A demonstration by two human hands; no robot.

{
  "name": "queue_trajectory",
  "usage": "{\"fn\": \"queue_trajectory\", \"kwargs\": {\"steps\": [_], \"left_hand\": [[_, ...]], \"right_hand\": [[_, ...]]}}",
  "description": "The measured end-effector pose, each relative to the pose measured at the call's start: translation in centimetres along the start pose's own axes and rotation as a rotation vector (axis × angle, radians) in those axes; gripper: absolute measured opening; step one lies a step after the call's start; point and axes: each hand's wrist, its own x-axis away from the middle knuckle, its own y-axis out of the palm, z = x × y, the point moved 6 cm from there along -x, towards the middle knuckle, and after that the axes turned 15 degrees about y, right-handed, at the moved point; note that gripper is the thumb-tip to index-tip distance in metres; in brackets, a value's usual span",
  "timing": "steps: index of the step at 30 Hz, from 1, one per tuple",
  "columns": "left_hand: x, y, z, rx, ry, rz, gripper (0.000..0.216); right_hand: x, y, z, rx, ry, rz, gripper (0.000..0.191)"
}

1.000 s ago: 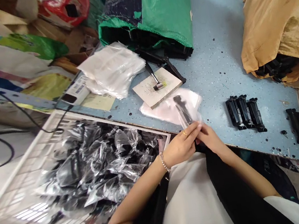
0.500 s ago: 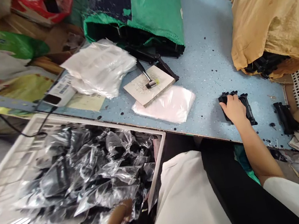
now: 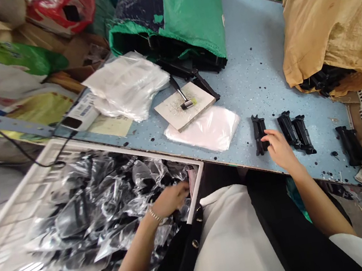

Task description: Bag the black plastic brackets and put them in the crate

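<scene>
My right hand (image 3: 280, 149) is at the table's front, its fingers partly spread and the fingertips beside a black plastic part (image 3: 259, 136). Whether they touch it I cannot tell; nothing is gripped. Just right of the hand lie two similar black parts, side by side, a nearer one (image 3: 289, 130) and a farther one (image 3: 303, 134). My left hand (image 3: 172, 198), with a bracelet on its wrist, hovers over the right end of a white crate (image 3: 125, 152) filled with bagged black parts (image 3: 109, 202). Its fingers are blurred and point toward the crate's corner.
Pink-tinted plastic bags (image 3: 214, 128) lie under a board (image 3: 177, 113) bearing a small hammer (image 3: 186, 102). Behind are clear bags (image 3: 132, 86), a green sack (image 3: 196, 14) and a tan sack (image 3: 323, 16) of black parts. Another black part (image 3: 349, 143) lies far right.
My right hand has moved slightly left and loosened from the black parts; one now stands apart to the left. My left hand has risen from the crate's near side toward its right corner.
</scene>
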Motion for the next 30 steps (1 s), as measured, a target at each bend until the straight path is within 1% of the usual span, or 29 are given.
{"fn": "queue_trajectory", "kwargs": {"steps": [1,2,4,5,7,9,11,12,13,14,15,16,18,19,20,21,22,23,25,27,30], "left_hand": [[-2.2,0.5,0.8,-0.003,0.049,0.016,0.018],[-4.7,1.2,1.8,-0.013,0.099,0.028,0.020],[-9.8,1.9,4.4,-0.142,0.265,0.272,0.019],[-12.2,2.7,5.5,-0.228,0.315,0.317,0.014],[-16.0,4.5,6.6,-0.380,0.313,0.287,0.008],[-18.0,5.5,6.1,-0.395,0.261,0.202,0.007],[-18.5,5.2,5.0,-0.309,0.238,0.141,0.015],[-18.4,4.8,4.5,-0.267,0.240,0.123,0.017],[-18.3,4.3,4.0,-0.234,0.239,0.117,0.017],[-18.2,3.7,3.6,-0.203,0.229,0.121,0.016],[-18.1,3.2,3.1,-0.169,0.209,0.137,0.016],[-18.1,2.8,2.8,-0.121,0.183,0.158,0.016],[-18.2,2.4,2.3,-0.012,0.139,0.193,0.016],[-18.2,2.5,2.2,0.032,0.130,0.207,0.013],[-18.2,2.5,2.2,0.056,0.131,0.221,0.009],[-18.1,2.4,2.2,0.056,0.140,0.243,0.009],[-17.9,2.3,2.2,0.028,0.162,0.266,0.014],[-17.6,2.1,2.4,-0.028,0.200,0.284,0.019],[-16.9,1.8,2.9,-0.207,0.308,0.286,0.028],[-16.1,1.8,3.6,-0.389,0.404,0.265,0.036],[-14.6,2.2,4.9,-0.514,0.499,0.251,0.048]], "right_hand": [[0.0,0.0,-0.1,-0.007,0.044,0.057,0.031],[0.0,0.1,-0.2,0.011,0.096,0.106,0.037],[0.0,0.5,-0.2,0.103,0.207,0.146,0.059],[0.1,0.7,-0.1,0.155,0.257,0.130,0.065],[0.4,1.0,0.3,0.230,0.320,0.053,0.065],[0.5,0.8,1.0,0.264,0.349,-0.026,0.057],[0.4,0.1,1.8,0.253,0.387,-0.052,0.045],[0.2,-0.2,2.1,0.204,0.410,-0.065,0.039],[0.0,-0.3,2.3,0.102,0.431,-0.095,0.035],[-0.3,-0.3,2.3,-0.062,0.448,-0.145,0.032],[-0.5,0.2,2.0,-0.280,0.457,-0.228,0.031],[-0.5,0.9,1.4,-0.529,0.453,-0.344,0.031],[-0.2,2.8,-0.8,-1.009,0.431,-0.614,0.035],[0.1,3.9,-2.0,-1.193,0.441,-0.741,0.036],[0.6,5.2,-3.1,-1.330,0.477,-0.852,0.036],[1.0,6.5,-3.8,-1.431,0.547,-0.932,0.033],[1.4,7.7,-4.2,-1.506,0.644,-0.971,0.030],[1.7,8.8,-4.4,-1.565,0.747,-0.983,0.027],[2.1,10.2,-4.2,-1.662,0.890,-0.965,0.024],[2.2,10.5,-4.1,-1.740,0.922,-0.983,0.026],[2.0,10.0,-5.0,-1.797,0.863,-1.117,0.036]]}}
